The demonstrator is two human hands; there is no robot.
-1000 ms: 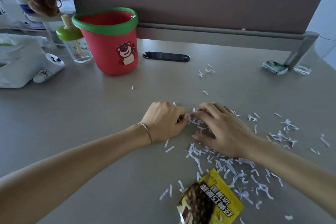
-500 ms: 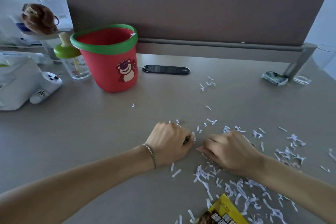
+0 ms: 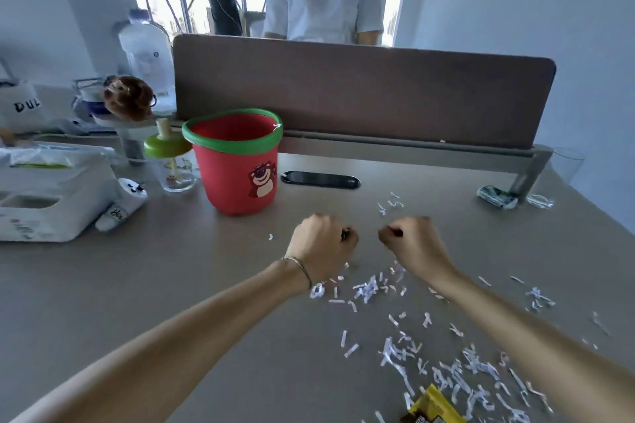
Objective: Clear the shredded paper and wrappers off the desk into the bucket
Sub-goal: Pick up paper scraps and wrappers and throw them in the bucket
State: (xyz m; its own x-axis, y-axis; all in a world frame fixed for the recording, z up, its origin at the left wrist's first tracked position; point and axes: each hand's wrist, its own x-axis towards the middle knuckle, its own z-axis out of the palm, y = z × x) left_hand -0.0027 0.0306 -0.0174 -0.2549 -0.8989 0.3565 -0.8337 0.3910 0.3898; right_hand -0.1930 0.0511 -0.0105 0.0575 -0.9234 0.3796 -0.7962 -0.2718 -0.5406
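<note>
Head view, left to right: bucket (image 3: 237,161) upright at bench (image 3: 103,285) rear-left. Left hand (image 3: 321,244) and right hand (image 3: 414,244) both fisted above the bench; contents hidden, presumably shreds (image 3: 446,367). Shreds look feather-light, scatter easily; pinch or scoop clumps. Yellow wrapper (image 3: 436,409) cut off at bottom edge.

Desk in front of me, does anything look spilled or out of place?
Yes. Shredded paper is strewn over the desk's right half, with a yellow wrapper at the near edge and a crumpled wrapper by the divider leg. The bucket stands upright.
</note>
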